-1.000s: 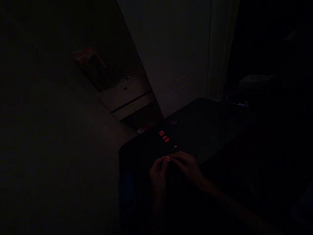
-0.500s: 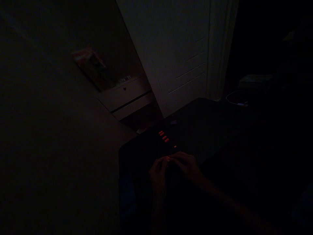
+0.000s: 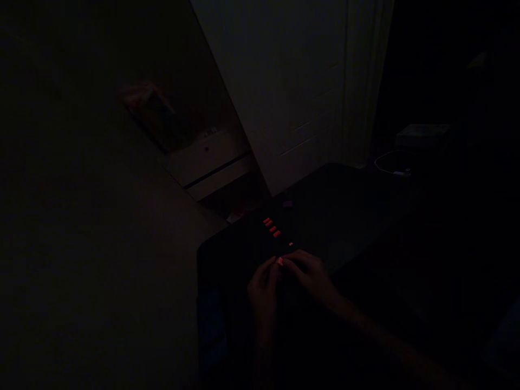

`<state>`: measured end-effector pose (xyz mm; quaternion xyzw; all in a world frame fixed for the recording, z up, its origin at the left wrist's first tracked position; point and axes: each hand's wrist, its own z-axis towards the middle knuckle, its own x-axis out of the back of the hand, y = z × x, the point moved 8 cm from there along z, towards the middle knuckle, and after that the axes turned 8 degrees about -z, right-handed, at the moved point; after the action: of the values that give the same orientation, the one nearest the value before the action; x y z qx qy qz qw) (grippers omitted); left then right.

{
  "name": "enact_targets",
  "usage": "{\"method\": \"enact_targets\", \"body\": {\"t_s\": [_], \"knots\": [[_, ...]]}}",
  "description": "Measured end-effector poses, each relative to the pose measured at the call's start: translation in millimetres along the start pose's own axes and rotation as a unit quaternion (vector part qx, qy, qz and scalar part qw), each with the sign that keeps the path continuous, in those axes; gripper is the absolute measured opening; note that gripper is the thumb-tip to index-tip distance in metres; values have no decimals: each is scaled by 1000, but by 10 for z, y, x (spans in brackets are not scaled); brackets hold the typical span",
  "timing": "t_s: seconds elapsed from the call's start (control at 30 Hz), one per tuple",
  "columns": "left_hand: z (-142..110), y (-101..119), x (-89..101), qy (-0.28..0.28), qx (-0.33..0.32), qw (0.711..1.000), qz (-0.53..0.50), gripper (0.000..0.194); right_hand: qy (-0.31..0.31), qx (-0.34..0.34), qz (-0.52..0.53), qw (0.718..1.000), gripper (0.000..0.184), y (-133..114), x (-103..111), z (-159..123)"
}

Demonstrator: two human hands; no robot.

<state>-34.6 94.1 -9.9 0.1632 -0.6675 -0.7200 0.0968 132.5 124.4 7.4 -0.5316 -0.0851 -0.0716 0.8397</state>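
Observation:
The scene is very dark. My left hand [image 3: 262,281] and my right hand [image 3: 311,271] meet above a dark table, their fingertips pinched around a small pinkish-red piece [image 3: 280,261]. Its kind is too dim to make out, and the fingers cover part of it. Just beyond the hands, a tiny light-coloured bit [image 3: 291,244] lies on the tabletop. Farther off, several small orange-red blocks [image 3: 272,229] lie in a slanting row. A small purple item [image 3: 287,204] rests near the far edge.
The dark table [image 3: 337,200] reaches back to a pale door-like panel [image 3: 292,97]. A white drawer unit [image 3: 211,157] stands behind at left. At the far right are a white cable [image 3: 401,173] and a box-like object [image 3: 422,132]. Something blue [image 3: 212,325] shows at lower left.
The pinkish-red piece has shifted and turned slightly between my fingertips and shows a little more. Both hands stay nearly in place. The picture has grown darker.

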Motion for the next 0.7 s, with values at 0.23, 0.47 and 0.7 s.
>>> {"method": "enact_targets", "body": {"t_s": [0.23, 0.47, 0.7], "knots": [[4, 15, -24, 4, -4, 1000, -4, 27, -5, 27, 3, 1000, 15, -54, -3, -23], [14, -37, -1, -4, -9, 1000, 14, 26, -4, 32, 17, 999, 14, -86, -1, -23], [11, -48, 10, 7, 1, 1000, -15, 33, -27, 33, 18, 999, 15, -37, -34, -33]]}}
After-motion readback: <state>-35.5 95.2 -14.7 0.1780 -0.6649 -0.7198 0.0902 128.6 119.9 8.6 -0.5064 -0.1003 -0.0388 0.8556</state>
